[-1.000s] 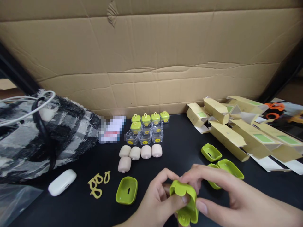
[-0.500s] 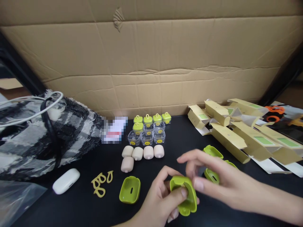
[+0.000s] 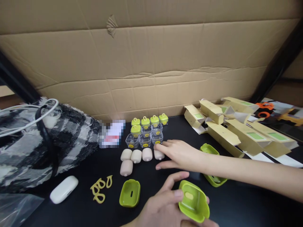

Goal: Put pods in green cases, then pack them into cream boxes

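My left hand (image 3: 163, 205) grips a lime green silicone case half (image 3: 193, 201) near the bottom edge, thumb on its rim. My right hand (image 3: 176, 153) stretches forward with fingers out flat, its fingertips touching the rightmost of several beige rounded pieces (image 3: 159, 154) lined up on the black table. It holds nothing. Another green case half (image 3: 129, 193) lies to the left of my left hand, and two more green halves (image 3: 214, 179) lie under and behind my right forearm.
Small clear boxes with green lids (image 3: 146, 130) stand behind the beige pieces. Folded tan cartons (image 3: 227, 126) pile at the right. A white earbud case (image 3: 63, 189), yellow loops (image 3: 100, 189) and a black-and-white fuzzy bag (image 3: 42, 138) sit at the left. A cardboard wall (image 3: 151, 63) closes the back.
My right hand let go of the green case half and reached forward to the beige pieces. My left hand kept the green half and turned it open side up.
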